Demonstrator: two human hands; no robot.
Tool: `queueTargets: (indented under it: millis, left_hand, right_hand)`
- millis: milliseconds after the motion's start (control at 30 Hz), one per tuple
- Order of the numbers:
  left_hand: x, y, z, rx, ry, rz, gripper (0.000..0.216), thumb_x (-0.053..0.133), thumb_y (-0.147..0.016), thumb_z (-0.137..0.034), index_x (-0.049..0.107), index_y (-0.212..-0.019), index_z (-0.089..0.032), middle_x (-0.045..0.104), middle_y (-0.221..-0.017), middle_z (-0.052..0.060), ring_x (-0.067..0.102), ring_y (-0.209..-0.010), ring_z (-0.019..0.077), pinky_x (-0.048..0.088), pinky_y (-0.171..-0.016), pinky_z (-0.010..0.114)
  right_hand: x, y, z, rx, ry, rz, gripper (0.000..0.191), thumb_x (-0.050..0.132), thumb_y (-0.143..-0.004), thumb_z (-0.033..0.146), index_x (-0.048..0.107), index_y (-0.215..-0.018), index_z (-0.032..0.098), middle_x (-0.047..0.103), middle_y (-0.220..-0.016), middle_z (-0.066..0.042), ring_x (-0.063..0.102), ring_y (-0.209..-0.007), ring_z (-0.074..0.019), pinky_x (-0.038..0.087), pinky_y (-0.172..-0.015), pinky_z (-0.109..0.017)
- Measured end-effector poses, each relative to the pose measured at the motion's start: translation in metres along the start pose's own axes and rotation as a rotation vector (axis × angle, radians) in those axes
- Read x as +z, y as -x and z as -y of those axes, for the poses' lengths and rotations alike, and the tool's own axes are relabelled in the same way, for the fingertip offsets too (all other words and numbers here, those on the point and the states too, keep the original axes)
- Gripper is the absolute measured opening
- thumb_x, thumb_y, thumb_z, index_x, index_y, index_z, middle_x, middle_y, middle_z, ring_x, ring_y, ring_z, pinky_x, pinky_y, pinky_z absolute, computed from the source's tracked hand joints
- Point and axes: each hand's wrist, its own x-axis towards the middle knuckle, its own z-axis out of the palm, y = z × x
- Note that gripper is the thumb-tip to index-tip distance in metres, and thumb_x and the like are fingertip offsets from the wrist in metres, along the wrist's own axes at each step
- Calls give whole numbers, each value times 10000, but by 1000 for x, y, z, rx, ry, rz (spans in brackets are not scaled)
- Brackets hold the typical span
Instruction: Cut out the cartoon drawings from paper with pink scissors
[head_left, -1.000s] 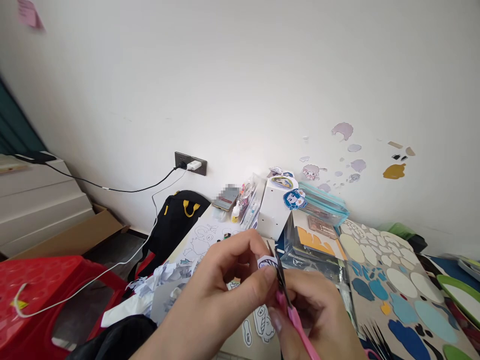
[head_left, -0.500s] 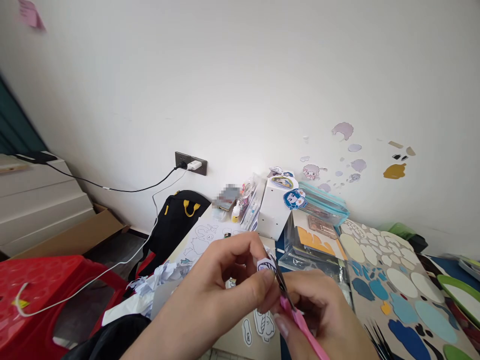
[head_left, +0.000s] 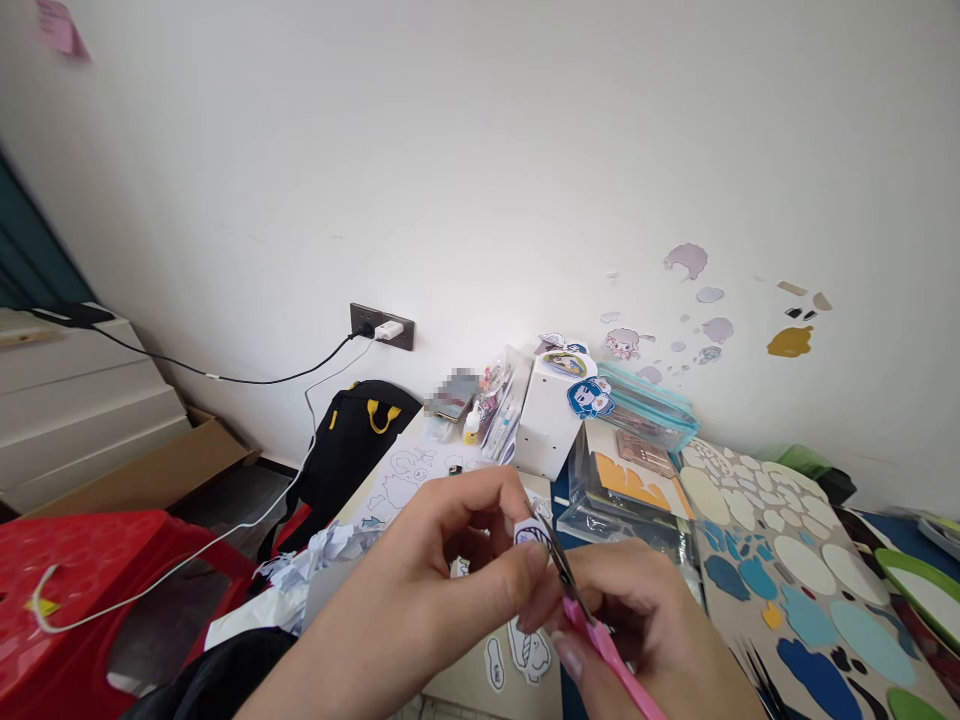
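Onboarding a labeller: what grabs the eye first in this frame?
Low centre, the left hand pinches a small paper cutout against the blades of pink-handled scissors in the right hand. Right of them lies a board of blue and cream cut shapes; a red stool sits far left.

The small scissors with pink plastic handles (head_left: pixel 602 642) have dark blades. The little white paper cutout (head_left: pixel 532 529) bears purple and black lines. The plastic stool (head_left: pixel 90 570) is red. The black fabric bag (head_left: pixel 352 440) has yellow handles. The brown cardboard sheet (head_left: pixel 750 602) is dotted with cream and blue shapes.
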Motion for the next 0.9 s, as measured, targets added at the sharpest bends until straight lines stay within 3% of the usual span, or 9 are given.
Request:
queueTargets:
  millis: [133,333,533,733,900]
  left_hand:
    - [0,0,0,-8,-13,5,141,548,-878,-233,472,-761,-223,596,-619,-42,472,-632,134,333,-593,249]
    - [-1,1,0,-14,7,44,171,545,-896,-258,446,-760,-225,588,-627,-47,472,-623,129,314,-588,250]
    - [-3,-2,0,-26,15,72,181,547,-910,-282,436,-776,-229,617,-659,-39,490,-654,136,323,-602,255]
    - [-8,1,4,-32,-52,38,168,579,-889,-288,464,-785,-224,625,-669,-39,443,-634,126,324,-581,239]
    - [-7,-3,2,-31,-70,-17,190,660,-820,-354,540,-811,-206,607,-645,-19,499,-634,146,367,-578,246]
  right_hand:
    - [-2,-2,2,-14,29,2,249,523,-741,166,755,-782,244,575,-616,-5,524,-482,-141,363,-405,-215]
    - [-4,0,-4,-8,48,-43,242,554,-780,126,759,-847,237,651,-828,-45,604,-518,-131,494,-475,-216]
    - [-5,2,-9,-66,49,-11,291,538,-764,83,752,-848,261,649,-757,-15,612,-510,-130,495,-465,-203]
    - [-10,1,-7,-52,70,41,287,530,-747,71,750,-840,230,639,-735,-14,604,-519,-131,494,-475,-201]
    - [-12,-3,-3,-27,111,112,285,523,-719,70,755,-819,201,630,-686,-23,601,-565,-160,464,-447,-194]
